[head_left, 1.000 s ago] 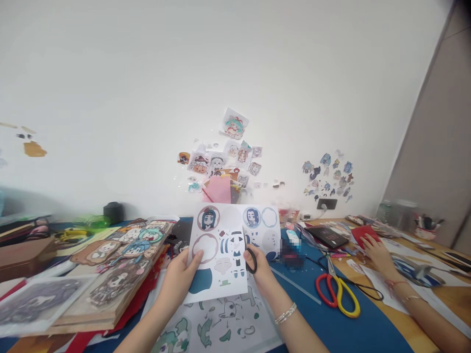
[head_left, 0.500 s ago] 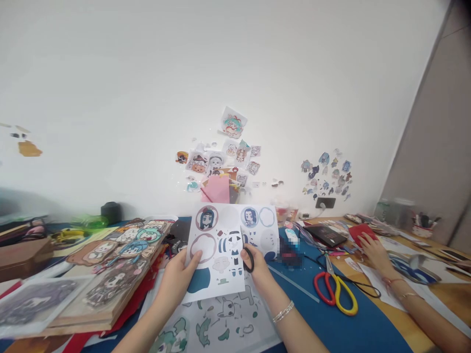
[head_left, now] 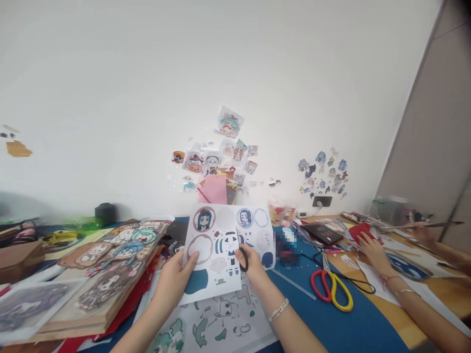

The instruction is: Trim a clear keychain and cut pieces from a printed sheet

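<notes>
- My left hand [head_left: 172, 279] pinches the near-left edge of one printed sheet [head_left: 224, 250], thumb on top, fingers closed beneath.
- My right hand [head_left: 253, 269] is curled shut through the black handle of small scissors [head_left: 243, 259], right at the sheet's middle; I cannot see the blades.
- The sheet is held up above the blue table [head_left: 331, 323], with two drawn faces along its far edge.
- One more cut-out sheet [head_left: 217, 318] lies flat underneath.
- One pair of red-and-yellow scissors [head_left: 331, 287] lies to the right.
- Another person's hand [head_left: 371, 247] rests far right.
</notes>
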A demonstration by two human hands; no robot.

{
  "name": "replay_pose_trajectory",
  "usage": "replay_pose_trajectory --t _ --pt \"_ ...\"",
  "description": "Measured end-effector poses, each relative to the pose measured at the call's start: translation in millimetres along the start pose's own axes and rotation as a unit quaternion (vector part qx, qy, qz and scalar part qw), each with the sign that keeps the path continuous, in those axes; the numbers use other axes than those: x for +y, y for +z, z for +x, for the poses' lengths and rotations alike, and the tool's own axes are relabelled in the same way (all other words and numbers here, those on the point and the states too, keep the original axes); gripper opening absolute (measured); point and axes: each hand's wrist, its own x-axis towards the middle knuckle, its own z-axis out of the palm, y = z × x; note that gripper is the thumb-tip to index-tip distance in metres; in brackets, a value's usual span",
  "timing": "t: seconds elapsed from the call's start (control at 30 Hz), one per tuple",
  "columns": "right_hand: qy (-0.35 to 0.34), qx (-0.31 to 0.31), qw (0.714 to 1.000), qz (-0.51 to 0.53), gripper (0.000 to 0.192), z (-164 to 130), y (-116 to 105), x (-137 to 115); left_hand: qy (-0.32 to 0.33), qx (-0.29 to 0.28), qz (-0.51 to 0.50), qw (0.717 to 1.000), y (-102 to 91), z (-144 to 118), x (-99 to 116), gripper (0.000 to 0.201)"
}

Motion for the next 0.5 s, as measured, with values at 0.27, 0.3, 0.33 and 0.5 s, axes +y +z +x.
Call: replay_pose_trajectory --t 0.27,0.3,0.33,0.5 --pt "0.011 -0.003 1.000 0.010 0.047 -1.6 1.1 -2.8 -0.004 -0.002 0.017 1.000 1.2 1.1 -2.0 0.042" --pt "0.010 -0.001 1.000 0.010 0.048 -1.6 1.2 -2.6 -0.003 0.000 0.017 1.000 1.2 1.1 -1.9 0.042" --pt "0.009 -0.001 1.000 0.010 0.048 -1.4 1.2 -2.3 -0.001 0.003 0.018 1.000 1.2 1.2 -1.8 0.041" --pt "0.002 -0.003 1.000 0.013 0.046 -1.1 1.4 -1.8 0.006 0.007 0.024 1.000 0.3 1.3 -1.5 0.040"
